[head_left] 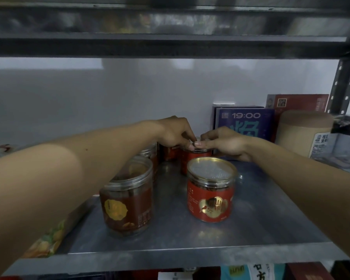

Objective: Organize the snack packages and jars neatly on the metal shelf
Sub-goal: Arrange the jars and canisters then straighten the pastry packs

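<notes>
On the metal shelf (pixel 251 229) stand several round jars. A red-labelled jar (pixel 210 190) with a gold-rimmed lid is in front at the middle. A brown-labelled jar (pixel 127 201) stands to its left, with another jar (pixel 151 156) behind it. Further back is a second red jar (pixel 192 156); my left hand (pixel 175 134) and my right hand (pixel 222 141) both reach over it, and their fingertips pinch its lid rim from either side. A third red jar (pixel 170 152) shows partly behind my left hand.
A purple box marked 19:00 (pixel 245 122) and a red box (pixel 297 103) stand at the back right. A tan cardboard tube (pixel 303 132) and a clear jar (pixel 348 136) are at the right. A fruit-print package (pixel 47 241) lies at the left edge. The upper shelf (pixel 170 47) hangs overhead.
</notes>
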`<state>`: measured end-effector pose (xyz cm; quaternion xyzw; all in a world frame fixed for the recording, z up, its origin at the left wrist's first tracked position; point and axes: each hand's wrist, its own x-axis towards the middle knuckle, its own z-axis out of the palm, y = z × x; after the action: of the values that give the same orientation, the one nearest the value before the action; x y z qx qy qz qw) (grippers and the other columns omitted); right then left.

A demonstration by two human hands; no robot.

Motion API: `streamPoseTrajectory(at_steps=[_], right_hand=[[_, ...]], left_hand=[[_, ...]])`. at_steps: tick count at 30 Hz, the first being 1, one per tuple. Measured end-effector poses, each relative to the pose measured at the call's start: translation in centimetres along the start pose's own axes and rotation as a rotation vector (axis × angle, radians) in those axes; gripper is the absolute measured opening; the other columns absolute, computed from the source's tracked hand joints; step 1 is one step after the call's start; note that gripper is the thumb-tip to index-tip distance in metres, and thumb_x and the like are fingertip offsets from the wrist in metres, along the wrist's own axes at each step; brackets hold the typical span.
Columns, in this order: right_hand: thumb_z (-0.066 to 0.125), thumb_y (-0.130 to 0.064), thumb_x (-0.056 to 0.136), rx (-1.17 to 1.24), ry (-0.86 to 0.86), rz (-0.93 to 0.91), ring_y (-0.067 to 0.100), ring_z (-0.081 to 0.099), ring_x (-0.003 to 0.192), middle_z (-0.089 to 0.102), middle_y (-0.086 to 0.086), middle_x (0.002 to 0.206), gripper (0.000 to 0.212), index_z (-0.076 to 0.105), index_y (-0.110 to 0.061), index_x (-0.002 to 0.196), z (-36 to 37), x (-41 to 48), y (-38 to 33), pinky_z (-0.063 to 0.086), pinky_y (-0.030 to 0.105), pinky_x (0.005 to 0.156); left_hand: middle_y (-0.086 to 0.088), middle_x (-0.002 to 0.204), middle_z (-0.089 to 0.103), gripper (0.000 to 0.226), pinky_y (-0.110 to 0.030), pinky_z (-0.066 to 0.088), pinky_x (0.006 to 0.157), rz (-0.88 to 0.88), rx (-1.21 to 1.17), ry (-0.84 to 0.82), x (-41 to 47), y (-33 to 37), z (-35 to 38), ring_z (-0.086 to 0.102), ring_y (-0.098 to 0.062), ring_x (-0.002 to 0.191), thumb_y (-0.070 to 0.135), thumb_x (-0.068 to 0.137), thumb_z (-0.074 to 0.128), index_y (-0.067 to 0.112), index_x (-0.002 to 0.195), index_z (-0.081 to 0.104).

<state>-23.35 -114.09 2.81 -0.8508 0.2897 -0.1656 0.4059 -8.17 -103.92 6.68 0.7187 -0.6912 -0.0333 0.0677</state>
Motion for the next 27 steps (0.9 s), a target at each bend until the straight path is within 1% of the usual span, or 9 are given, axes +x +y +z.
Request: streamPoseTrajectory(at_steps=[2,4,9,13,16,18,22,25,27], right_hand=[[0.072,-0.041,0.081,-0.008,0.005,-0.006,0.015,0.051,0.113,0.056,0.003,0.127,0.066,0.053,-0.007,0.134,0.0,-0.3,0.0,0.046,0.028,0.086],[0.073,-0.041,0.08,-0.003,0.013,-0.012,0.014,0.053,0.111,0.058,0.0,0.118,0.059,0.059,-0.007,0.127,0.1,-0.6,-0.1,0.048,0.029,0.089],[0.076,-0.041,0.077,-0.002,0.028,-0.034,0.016,0.058,0.113,0.066,0.002,0.117,0.053,0.068,-0.008,0.117,0.1,-1.0,0.0,0.049,0.032,0.096],[0.075,-0.043,0.078,-0.02,0.014,-0.041,0.016,0.061,0.108,0.07,0.005,0.109,0.044,0.074,-0.008,0.103,0.0,-1.3,0.1,0.05,0.033,0.096],[0.077,-0.043,0.077,-0.009,0.028,-0.045,0.015,0.062,0.108,0.071,0.004,0.108,0.043,0.074,-0.008,0.102,0.1,-1.3,0.1,0.05,0.032,0.097],[0.077,-0.043,0.077,-0.016,0.032,-0.047,0.015,0.061,0.109,0.07,0.004,0.11,0.045,0.073,-0.007,0.105,0.1,-1.4,0.0,0.05,0.029,0.093],[0.076,-0.041,0.078,-0.036,0.021,-0.029,0.013,0.057,0.11,0.063,-0.001,0.121,0.058,0.064,-0.008,0.123,0.1,-1.6,-0.4,0.046,0.019,0.073],[0.075,-0.04,0.079,-0.03,-0.001,-0.015,0.009,0.058,0.099,0.065,0.001,0.112,0.05,0.067,-0.009,0.118,-0.1,-1.8,-0.6,0.047,0.019,0.07],[0.074,-0.039,0.08,-0.037,-0.006,-0.011,0.01,0.057,0.099,0.065,0.001,0.111,0.048,0.067,-0.008,0.117,-0.2,-2.0,-0.6,0.047,0.02,0.069]], left_hand=[[0.008,0.116,0.066,0.038,-0.019,0.038,0.085,0.001,-0.009,-0.001,-0.2,0.1,0.0,0.055,-0.01,0.104,0.037,0.088,0.065,0.027,0.125,0.064],[0.01,0.117,0.066,0.036,-0.02,0.039,0.087,0.0,-0.023,-0.008,-0.5,0.3,0.0,0.054,-0.009,0.105,0.035,0.089,0.064,0.027,0.124,0.065],[0.009,0.119,0.066,0.035,-0.021,0.039,0.09,-0.011,-0.037,0.006,-1.1,0.7,0.1,0.055,-0.01,0.11,0.035,0.087,0.066,0.028,0.122,0.066],[0.009,0.12,0.066,0.033,-0.023,0.04,0.094,-0.007,-0.047,0.003,-1.6,1.0,0.1,0.055,-0.009,0.111,0.033,0.088,0.066,0.027,0.12,0.067],[0.009,0.12,0.066,0.032,-0.025,0.041,0.097,-0.008,-0.045,0.007,-1.7,1.1,0.1,0.055,-0.009,0.111,0.032,0.088,0.066,0.026,0.119,0.068],[0.01,0.119,0.066,0.033,-0.024,0.04,0.093,-0.006,-0.033,0.006,-1.7,1.1,0.2,0.054,-0.008,0.108,0.032,0.088,0.066,0.027,0.12,0.067],[0.012,0.113,0.066,0.034,-0.021,0.037,0.088,-0.004,-0.008,0.009,-1.7,1.2,0.2,0.053,-0.008,0.104,0.034,0.089,0.065,0.028,0.122,0.066],[0.01,0.114,0.067,0.034,-0.019,0.037,0.084,0.001,0.003,0.012,-1.6,1.4,0.2,0.054,-0.007,0.103,0.034,0.089,0.065,0.028,0.122,0.066],[0.014,0.103,0.067,0.034,-0.015,0.035,0.077,0.002,0.017,-0.001,-1.6,1.6,0.1,0.052,-0.004,0.096,0.033,0.09,0.063,0.027,0.124,0.065]])
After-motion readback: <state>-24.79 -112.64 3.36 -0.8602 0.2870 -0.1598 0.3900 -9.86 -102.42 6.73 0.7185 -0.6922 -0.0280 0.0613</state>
